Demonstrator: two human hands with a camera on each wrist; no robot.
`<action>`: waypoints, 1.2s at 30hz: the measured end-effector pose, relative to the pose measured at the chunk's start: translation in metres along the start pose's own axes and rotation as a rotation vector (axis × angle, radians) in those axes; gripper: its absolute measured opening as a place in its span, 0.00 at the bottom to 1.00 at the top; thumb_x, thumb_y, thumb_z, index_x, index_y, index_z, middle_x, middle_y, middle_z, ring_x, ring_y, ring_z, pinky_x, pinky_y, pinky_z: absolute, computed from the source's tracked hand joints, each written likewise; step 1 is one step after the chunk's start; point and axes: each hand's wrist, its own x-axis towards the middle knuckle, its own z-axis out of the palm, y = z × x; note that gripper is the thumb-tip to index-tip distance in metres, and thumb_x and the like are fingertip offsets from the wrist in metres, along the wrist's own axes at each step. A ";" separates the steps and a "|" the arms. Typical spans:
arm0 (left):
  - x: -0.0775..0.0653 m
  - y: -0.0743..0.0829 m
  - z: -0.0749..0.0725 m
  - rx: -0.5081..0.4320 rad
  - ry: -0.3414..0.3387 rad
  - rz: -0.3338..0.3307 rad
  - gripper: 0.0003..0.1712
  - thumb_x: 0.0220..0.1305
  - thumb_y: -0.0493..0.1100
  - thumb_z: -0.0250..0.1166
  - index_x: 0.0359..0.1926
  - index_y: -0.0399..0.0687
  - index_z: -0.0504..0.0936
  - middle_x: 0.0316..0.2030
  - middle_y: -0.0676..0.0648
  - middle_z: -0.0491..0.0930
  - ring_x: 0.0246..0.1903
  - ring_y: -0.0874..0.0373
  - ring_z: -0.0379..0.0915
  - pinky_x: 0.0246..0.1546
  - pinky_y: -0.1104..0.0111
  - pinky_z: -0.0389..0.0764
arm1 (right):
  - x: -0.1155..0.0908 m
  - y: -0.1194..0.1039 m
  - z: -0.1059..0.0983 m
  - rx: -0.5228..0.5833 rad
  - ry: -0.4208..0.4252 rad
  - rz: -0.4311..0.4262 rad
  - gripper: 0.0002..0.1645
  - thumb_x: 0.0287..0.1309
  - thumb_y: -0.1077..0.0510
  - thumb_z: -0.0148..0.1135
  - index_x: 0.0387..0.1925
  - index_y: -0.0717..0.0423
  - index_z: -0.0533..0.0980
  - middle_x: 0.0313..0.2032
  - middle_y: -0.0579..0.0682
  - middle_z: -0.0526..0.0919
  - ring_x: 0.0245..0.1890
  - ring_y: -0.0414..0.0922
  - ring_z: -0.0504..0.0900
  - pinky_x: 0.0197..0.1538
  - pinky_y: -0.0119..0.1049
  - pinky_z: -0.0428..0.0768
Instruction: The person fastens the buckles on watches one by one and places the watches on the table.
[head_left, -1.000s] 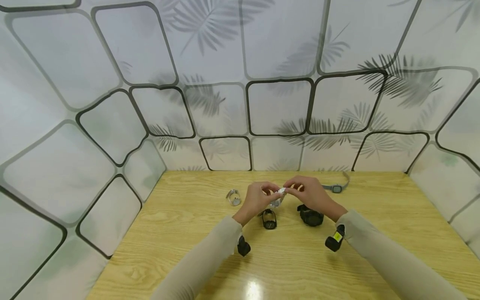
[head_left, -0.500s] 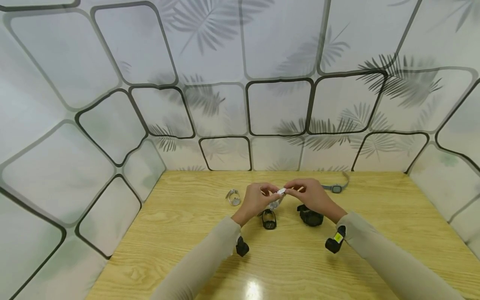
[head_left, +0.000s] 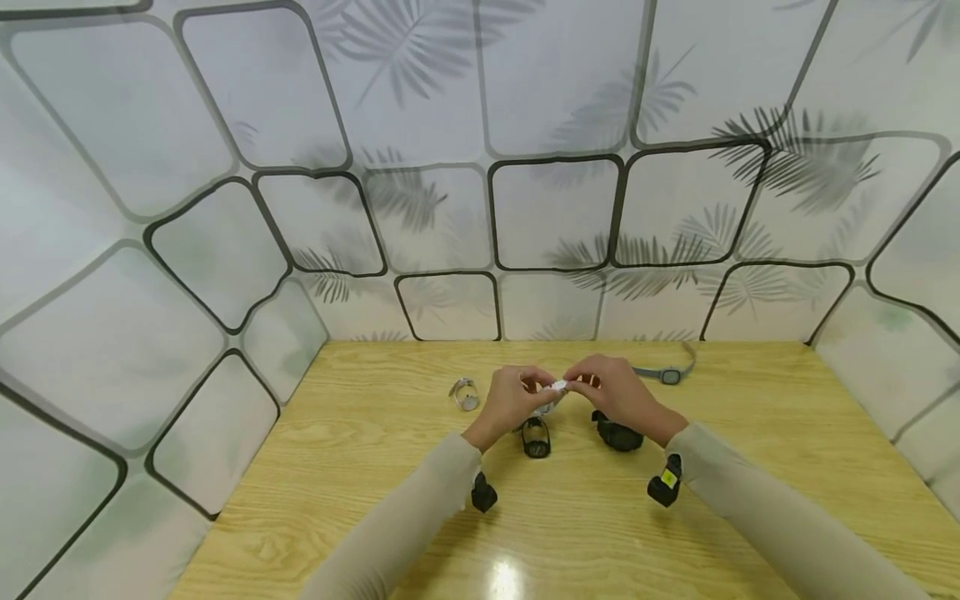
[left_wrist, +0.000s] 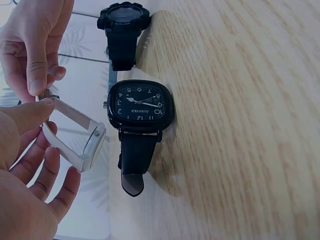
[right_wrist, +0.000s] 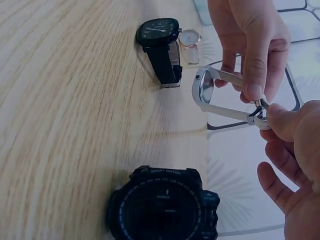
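A white-strapped wristwatch (right_wrist: 204, 90) is held up off the table between both hands, its strap forming a loop. My left hand (head_left: 508, 402) pinches the strap near its ends between thumb and fingers. At the buckle (right_wrist: 257, 116), my right hand (head_left: 611, 387) grips the other strap end with thumb and fingertips. Whether the buckle is fastened cannot be told. Below the hands stands a black square-faced watch (left_wrist: 142, 105), looped on its strap. Near the right wrist lies a chunky black sports watch (right_wrist: 160, 210).
Left of the hands is a small light-coloured watch (head_left: 467, 396). A grey-blue digital watch (head_left: 670, 376) lies behind the right hand near the table's back edge. The wooden table (head_left: 360, 467) meets patterned wall cloth (head_left: 442, 217) at the back and sides.
Both hands stay on the white watch in almost the same place. The right hand's fingers shift slightly at the strap end. The head view has turned a touch.
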 end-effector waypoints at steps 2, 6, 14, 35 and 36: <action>0.000 -0.001 0.000 -0.004 0.002 0.003 0.05 0.64 0.43 0.75 0.39 0.48 0.91 0.33 0.52 0.88 0.27 0.62 0.76 0.28 0.73 0.77 | 0.000 0.000 0.000 0.002 0.004 0.002 0.07 0.62 0.62 0.72 0.42 0.53 0.87 0.37 0.47 0.87 0.30 0.38 0.80 0.33 0.34 0.82; 0.000 -0.001 0.000 0.005 -0.003 0.019 0.06 0.65 0.44 0.74 0.41 0.48 0.91 0.35 0.52 0.88 0.29 0.62 0.77 0.30 0.73 0.78 | 0.000 -0.002 -0.002 0.028 0.017 0.028 0.07 0.63 0.61 0.72 0.43 0.54 0.87 0.38 0.47 0.88 0.31 0.38 0.81 0.34 0.35 0.82; 0.001 -0.002 -0.001 0.046 -0.020 0.023 0.09 0.65 0.47 0.74 0.43 0.49 0.91 0.38 0.53 0.88 0.30 0.60 0.77 0.29 0.74 0.78 | -0.003 -0.004 -0.004 0.074 0.004 0.064 0.08 0.65 0.60 0.70 0.45 0.55 0.86 0.40 0.47 0.88 0.33 0.39 0.82 0.36 0.35 0.83; 0.000 -0.001 -0.004 0.047 -0.022 0.047 0.07 0.66 0.44 0.74 0.41 0.46 0.90 0.36 0.50 0.87 0.33 0.63 0.79 0.36 0.74 0.81 | -0.004 0.002 0.002 0.128 0.002 0.101 0.09 0.67 0.57 0.69 0.47 0.52 0.87 0.43 0.47 0.88 0.34 0.39 0.84 0.37 0.36 0.84; 0.000 0.000 -0.005 0.047 -0.022 0.043 0.07 0.66 0.44 0.73 0.42 0.47 0.90 0.36 0.50 0.87 0.33 0.62 0.79 0.36 0.73 0.81 | -0.004 0.002 0.002 0.153 -0.005 0.131 0.10 0.68 0.56 0.68 0.48 0.51 0.87 0.44 0.47 0.88 0.35 0.39 0.84 0.38 0.36 0.85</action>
